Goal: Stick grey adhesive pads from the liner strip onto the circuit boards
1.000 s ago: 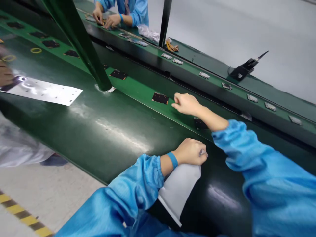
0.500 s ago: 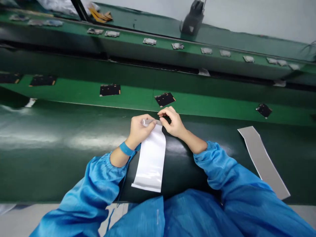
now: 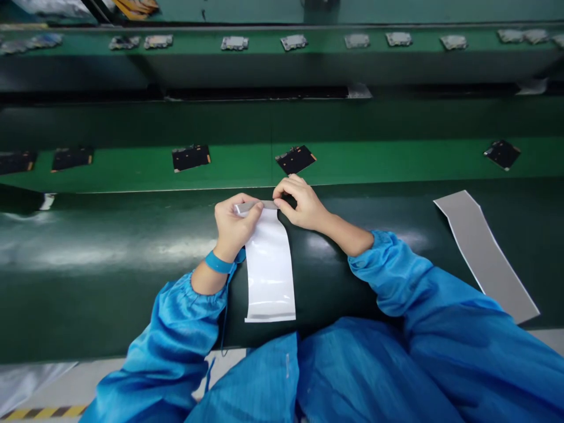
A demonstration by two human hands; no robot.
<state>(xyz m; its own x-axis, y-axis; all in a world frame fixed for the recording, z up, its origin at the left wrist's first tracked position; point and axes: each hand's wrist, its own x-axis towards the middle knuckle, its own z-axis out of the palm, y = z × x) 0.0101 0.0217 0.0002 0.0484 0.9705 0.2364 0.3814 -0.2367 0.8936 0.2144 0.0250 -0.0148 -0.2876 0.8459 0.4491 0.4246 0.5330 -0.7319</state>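
Note:
A long glossy white strip of sheet material hangs down from my hands over the dark green table edge area, with a narrow grey folded band along its top. My left hand is closed on the top left end, thumb lying over the band. At the top right corner, the thumb and forefinger of my right hand are pinched together on the band's end. The right fingertips partly cover that corner. A blue wrist strap with a cord circles my left wrist.
A grey strip with white edges lies on the dark table to the right. Several black circuit boards sit on the bright green belt beyond my hands. Small silvery parts line the upper shelf.
The view has levelled and tilted down. My right fingertips have closed in on the strip's top right corner. My left hand keeps its hold, and the rightmost board has shifted in view.

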